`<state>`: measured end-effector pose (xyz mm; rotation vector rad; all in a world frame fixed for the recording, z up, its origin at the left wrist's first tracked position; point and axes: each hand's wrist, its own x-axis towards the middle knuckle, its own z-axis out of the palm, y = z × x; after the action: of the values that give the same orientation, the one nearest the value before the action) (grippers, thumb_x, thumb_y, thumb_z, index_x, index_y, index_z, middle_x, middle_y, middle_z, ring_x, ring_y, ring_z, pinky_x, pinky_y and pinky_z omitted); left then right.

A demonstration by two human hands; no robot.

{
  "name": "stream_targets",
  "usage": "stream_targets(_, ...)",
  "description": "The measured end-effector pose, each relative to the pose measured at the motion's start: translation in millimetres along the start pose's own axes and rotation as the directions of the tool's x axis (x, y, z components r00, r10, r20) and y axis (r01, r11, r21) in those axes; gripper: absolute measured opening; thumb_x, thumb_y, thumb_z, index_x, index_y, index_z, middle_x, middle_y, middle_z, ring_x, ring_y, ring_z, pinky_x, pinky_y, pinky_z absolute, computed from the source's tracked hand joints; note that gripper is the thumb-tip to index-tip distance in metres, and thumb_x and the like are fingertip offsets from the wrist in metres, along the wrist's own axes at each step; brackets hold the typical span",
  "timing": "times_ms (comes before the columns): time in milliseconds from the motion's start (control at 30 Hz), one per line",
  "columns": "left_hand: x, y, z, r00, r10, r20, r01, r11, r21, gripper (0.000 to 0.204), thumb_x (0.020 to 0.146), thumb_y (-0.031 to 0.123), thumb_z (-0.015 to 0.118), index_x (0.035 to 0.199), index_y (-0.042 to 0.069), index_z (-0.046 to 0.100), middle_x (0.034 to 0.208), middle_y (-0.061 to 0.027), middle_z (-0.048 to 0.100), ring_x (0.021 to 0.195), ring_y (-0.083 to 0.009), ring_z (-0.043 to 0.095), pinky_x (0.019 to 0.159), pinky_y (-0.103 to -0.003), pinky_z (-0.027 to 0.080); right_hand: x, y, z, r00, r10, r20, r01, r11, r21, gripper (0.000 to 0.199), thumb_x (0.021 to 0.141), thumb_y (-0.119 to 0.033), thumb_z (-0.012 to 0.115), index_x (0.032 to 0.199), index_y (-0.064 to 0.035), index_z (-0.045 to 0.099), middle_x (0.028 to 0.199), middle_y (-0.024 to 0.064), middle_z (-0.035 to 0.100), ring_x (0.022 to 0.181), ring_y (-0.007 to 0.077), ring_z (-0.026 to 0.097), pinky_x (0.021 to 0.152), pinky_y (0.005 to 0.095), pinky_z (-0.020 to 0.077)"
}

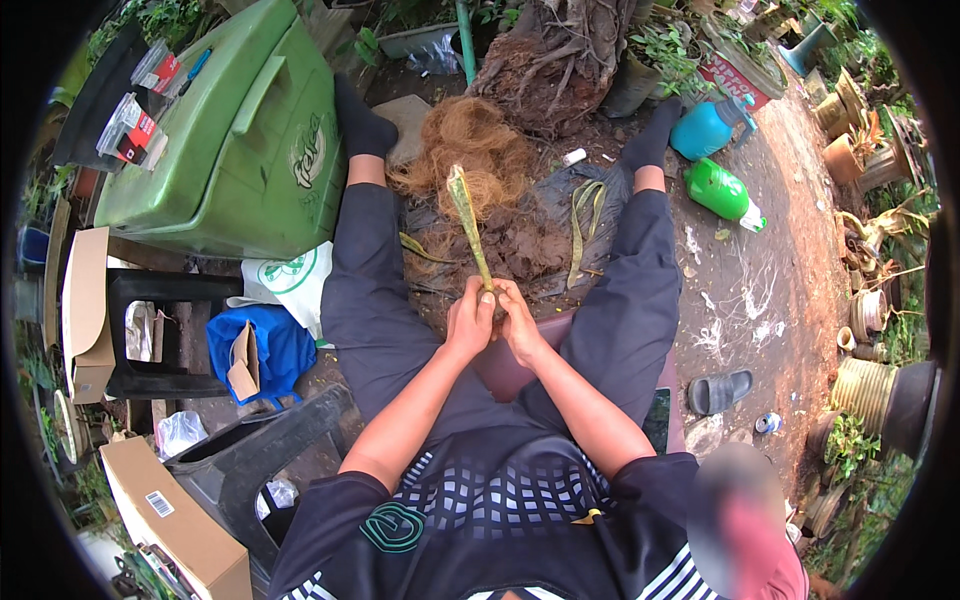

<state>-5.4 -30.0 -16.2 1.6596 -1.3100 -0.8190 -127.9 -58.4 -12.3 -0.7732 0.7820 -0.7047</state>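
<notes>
A long green and yellowish piece of plant, like a stalk or folded leaf (467,222), stands up between my hands, wider and paler at its top end. My left hand (468,320) is closed round its narrow lower end. Against the same end, my right hand (516,318) presses with its fingers closed, just beside the left. Under and beyond them lies a black plastic sheet (545,272) with dark brown soil or fibre (525,250) on it. Strips of green leaf (578,232) rest on the sheet's right part, and a heap of brown coir fibre (480,140) lies farther off.
A big green cooler box (230,150) stands at the left, above black stools (180,330), a blue bag (270,345) and cardboard boxes (175,510). On the right are a blue spray bottle (703,130), a green bottle (715,188), a slipper (720,392) and several pots (865,400).
</notes>
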Motion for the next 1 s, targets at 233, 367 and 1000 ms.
stream_targets(233, -1.1, 3.3, 2.5, 0.999, 0.032, -0.035, -0.028, 0.995, 0.096, 0.029, 0.095, 0.028, 0.040, 0.112, 0.006, 0.048, 0.071, -0.0218, 0.062, 0.071, -0.0467, 0.061, 0.063, -0.053, 0.045, 1.7, 0.1, 6.7, 0.991, -0.065, -0.119, 0.052, 0.993, -0.110, 0.021, 0.102, -0.019, 0.044, 0.119, -0.0085, 0.050, 0.101, -0.0002, 0.054, 0.085, 0.0066, 0.049, 0.070, 0.0243, 0.0433)
stream_targets(367, -0.2, 0.7, 4.9, 0.999, 0.027, -0.042, -0.022, 0.992, 0.122, 0.031, 0.095, 0.030, 0.040, 0.112, 0.005, 0.047, 0.071, -0.0224, 0.062, 0.071, -0.0481, 0.060, 0.063, -0.056, 0.044, 8.5, 5.4, 9.4, 0.967, -0.198, -0.160, 0.170, 0.970, -0.174, 0.017, 0.102, -0.016, 0.043, 0.110, -0.0054, 0.054, 0.096, 0.0002, 0.054, 0.085, 0.0080, 0.049, 0.077, 0.0247, 0.0416)
stream_targets(1000, 2.3, -25.9, 16.8, 0.926, -0.258, 0.274, 0.371, 0.745, -0.555, 0.048, 0.099, 0.035, 0.031, 0.135, 0.007, 0.044, 0.127, -0.0073, 0.049, 0.122, -0.0182, 0.045, 0.104, -0.031, 0.033, 6.9, -6.9, -14.5, 0.988, -0.122, -0.096, 0.095, 0.965, -0.246, 0.026, 0.099, -0.019, 0.042, 0.114, -0.0050, 0.057, 0.080, -0.0010, 0.053, 0.057, 0.0065, 0.047, 0.052, 0.0241, 0.0394)
